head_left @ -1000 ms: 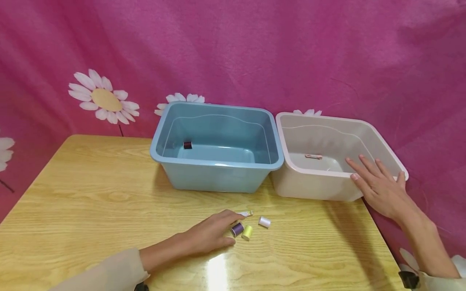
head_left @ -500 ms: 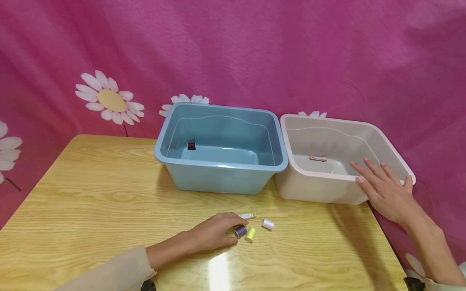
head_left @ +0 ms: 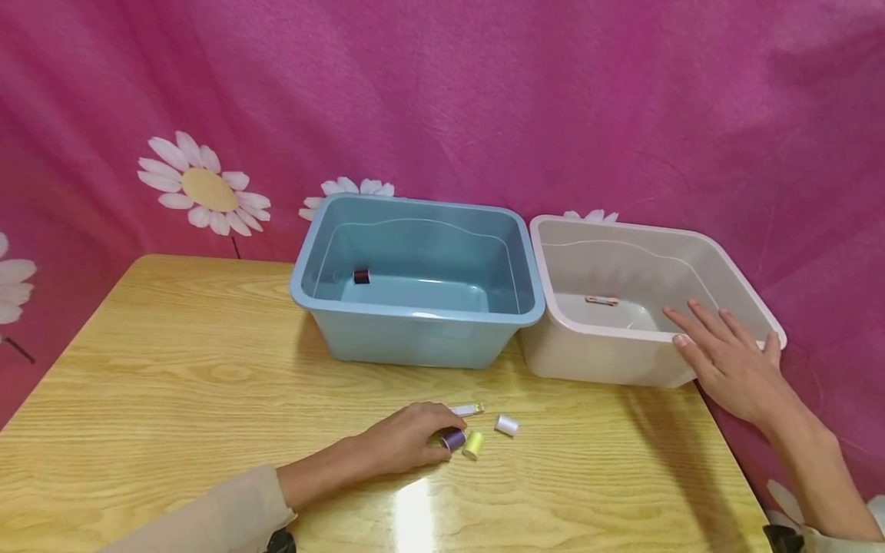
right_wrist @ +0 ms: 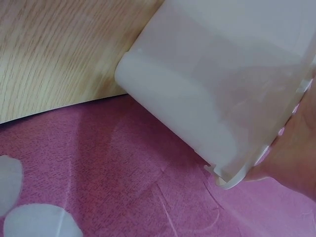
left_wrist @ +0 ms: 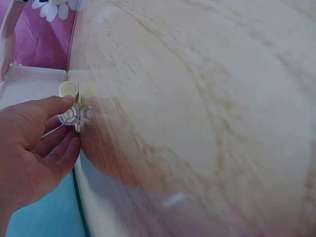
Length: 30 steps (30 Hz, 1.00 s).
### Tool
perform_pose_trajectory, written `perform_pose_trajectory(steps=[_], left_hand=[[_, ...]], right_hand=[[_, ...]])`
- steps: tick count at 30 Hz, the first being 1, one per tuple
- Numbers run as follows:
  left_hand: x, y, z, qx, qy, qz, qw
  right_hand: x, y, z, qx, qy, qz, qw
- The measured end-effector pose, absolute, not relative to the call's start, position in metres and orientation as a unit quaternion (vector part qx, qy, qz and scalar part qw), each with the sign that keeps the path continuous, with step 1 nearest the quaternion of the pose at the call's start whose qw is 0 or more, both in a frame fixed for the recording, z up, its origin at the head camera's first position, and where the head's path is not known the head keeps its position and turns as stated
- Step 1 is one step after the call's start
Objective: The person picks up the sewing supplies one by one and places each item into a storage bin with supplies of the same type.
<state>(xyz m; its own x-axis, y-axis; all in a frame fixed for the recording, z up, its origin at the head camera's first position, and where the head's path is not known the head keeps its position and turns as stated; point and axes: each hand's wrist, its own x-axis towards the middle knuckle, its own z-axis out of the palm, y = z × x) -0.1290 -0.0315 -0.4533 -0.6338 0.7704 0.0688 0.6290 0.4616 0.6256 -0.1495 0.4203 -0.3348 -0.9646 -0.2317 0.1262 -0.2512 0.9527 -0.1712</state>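
Observation:
In the head view my left hand (head_left: 406, 440) is low over the wooden table, pinching a purple thread spool (head_left: 453, 439) between thumb and fingers. The left wrist view shows the spool's round end (left_wrist: 70, 115) between the thumb and the curled fingers. Just right of it lies a yellow thread spool (head_left: 473, 445), with a white thread spool (head_left: 506, 425) further right. A small white object with a yellow end (head_left: 468, 410), partly hidden by the fingers, lies behind the purple spool. My right hand (head_left: 736, 369), fingers spread, rests on the near rim of the pale bin (head_left: 622, 361).
A blue bin (head_left: 415, 338) stands left of the pale one, holding a dark thread spool (head_left: 361, 276). Inside the pale bin lies a small pinkish clip-like object (head_left: 601, 300). Its right end reaches past the table's edge (head_left: 726, 453). A pink curtain (head_left: 442, 100) hangs behind.
My left fingers have closed in from beside the purple spool to pinch it. The right hand keeps its place on the pale bin's rim. The head view has shifted slightly.

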Motion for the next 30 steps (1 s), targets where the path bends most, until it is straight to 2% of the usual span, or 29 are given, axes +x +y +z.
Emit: perform_pose_trajectory(steps=[30], left_hand=[[-0.129,-0.036,-0.4457,0.395,0.84,0.354,0.115]], right_hand=[[-0.149,0.42,-0.3334,0.118,-0.987,0.094,0.048]])
